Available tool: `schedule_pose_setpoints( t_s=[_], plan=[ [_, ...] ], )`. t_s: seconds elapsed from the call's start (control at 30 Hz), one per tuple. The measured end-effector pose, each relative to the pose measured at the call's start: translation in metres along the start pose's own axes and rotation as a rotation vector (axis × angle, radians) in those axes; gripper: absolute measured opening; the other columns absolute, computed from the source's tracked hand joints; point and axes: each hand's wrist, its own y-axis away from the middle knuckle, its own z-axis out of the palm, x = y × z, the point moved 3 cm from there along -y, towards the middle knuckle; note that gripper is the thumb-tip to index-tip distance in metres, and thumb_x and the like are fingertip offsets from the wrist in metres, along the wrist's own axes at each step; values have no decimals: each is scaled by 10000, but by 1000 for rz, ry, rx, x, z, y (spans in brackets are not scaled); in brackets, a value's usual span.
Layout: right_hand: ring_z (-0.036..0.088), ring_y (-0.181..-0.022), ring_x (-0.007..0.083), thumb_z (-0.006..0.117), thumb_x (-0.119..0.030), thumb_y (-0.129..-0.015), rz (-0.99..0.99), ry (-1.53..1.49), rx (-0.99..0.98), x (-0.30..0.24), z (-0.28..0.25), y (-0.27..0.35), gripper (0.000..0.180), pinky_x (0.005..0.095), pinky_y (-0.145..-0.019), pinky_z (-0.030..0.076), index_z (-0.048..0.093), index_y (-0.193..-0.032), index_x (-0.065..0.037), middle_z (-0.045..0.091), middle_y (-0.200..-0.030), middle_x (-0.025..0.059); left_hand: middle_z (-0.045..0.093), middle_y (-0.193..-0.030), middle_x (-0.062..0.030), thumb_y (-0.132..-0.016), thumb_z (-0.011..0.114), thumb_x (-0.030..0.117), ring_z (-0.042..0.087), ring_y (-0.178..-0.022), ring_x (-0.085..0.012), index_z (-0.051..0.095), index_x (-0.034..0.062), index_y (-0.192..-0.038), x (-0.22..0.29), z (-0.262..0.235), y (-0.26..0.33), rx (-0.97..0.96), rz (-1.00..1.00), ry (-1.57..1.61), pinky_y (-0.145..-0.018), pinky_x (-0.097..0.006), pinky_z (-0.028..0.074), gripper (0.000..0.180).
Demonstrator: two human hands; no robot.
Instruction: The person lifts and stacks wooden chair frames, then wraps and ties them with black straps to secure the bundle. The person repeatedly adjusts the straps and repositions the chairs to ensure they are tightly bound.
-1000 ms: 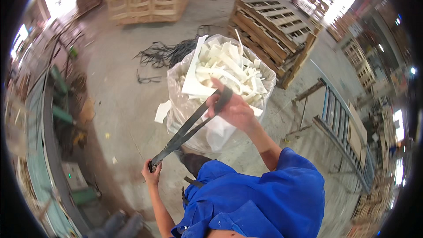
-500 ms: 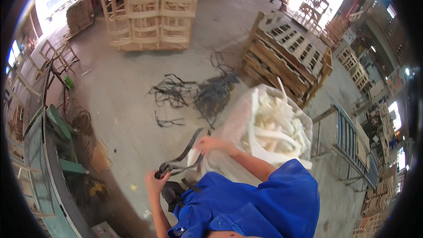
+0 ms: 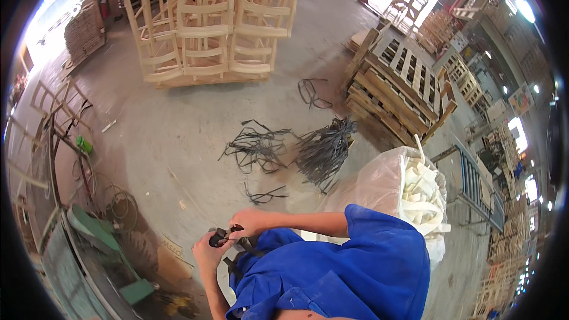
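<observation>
Close in front of my body, both hands meet around a short, gathered dark flat strap point(image 3: 219, 238). My left hand point(image 3: 207, 252) grips its left side, with the fingers curled. From the right, my right hand point(image 3: 249, 222) reaches across and pinches the other side, nearly touching the left hand. Part of the strap is hidden inside the fingers. Beyond them on the floor lie a loose tangle of black straps point(image 3: 256, 148) and a denser black strap bundle point(image 3: 325, 153). A few single straps point(image 3: 264, 193) lie nearer to me.
A big clear plastic bag point(image 3: 379, 181) of white strips point(image 3: 422, 192) stands at my right. Behind it are stacked wooden pallets point(image 3: 394, 89). Stacked wooden chair frames point(image 3: 207, 29) rise ahead. Green metal machinery point(image 3: 95, 228) lines the left. A roller conveyor point(image 3: 474, 181) stands far right.
My right hand has moved left from beside the bag to my left hand. The long hanging strap loop is now gathered small between them. The view has shifted, with the bag farther right.
</observation>
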Motion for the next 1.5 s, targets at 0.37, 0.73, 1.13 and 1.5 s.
schedule_pose_setpoints(
  t_s=[0.37,0.73,1.13,1.5],
  plan=[
    [520,-632,101,529,-341,-931,85,-957,274,101,-169,-354,321,280,-574,439,571,-839,-36,536,-674,22,655,-882,-90,-744,752,274,588,-602,-115,584,-30,-1077,-149,-162,-368,-13,52,1208,-501,-223,461,481],
    [287,-421,19,367,-465,-969,169,-1163,-142,56,-349,-772,455,191,-362,220,529,-781,-83,379,-559,-62,597,-769,24,-821,633,71,519,-660,-52,637,13,-1010,-233,-470,-624,627,-57,322,-586,-189,412,198],
    [284,-410,14,366,-401,-982,3,-971,-356,-1,-381,-1151,457,189,-356,195,515,-726,-54,357,-535,-63,582,-1106,-140,-957,211,553,574,-1010,-201,524,-45,-1151,-431,-642,-829,466,3,973,-838,-361,480,702],
    [322,-498,103,485,-372,-935,-414,-352,-530,-89,-412,-1437,500,311,-462,304,577,-646,25,370,-494,15,637,-901,-77,-890,430,520,608,-816,-130,558,45,-1019,-525,-760,-940,775,-442,745,-716,-237,448,509]
  ],
)
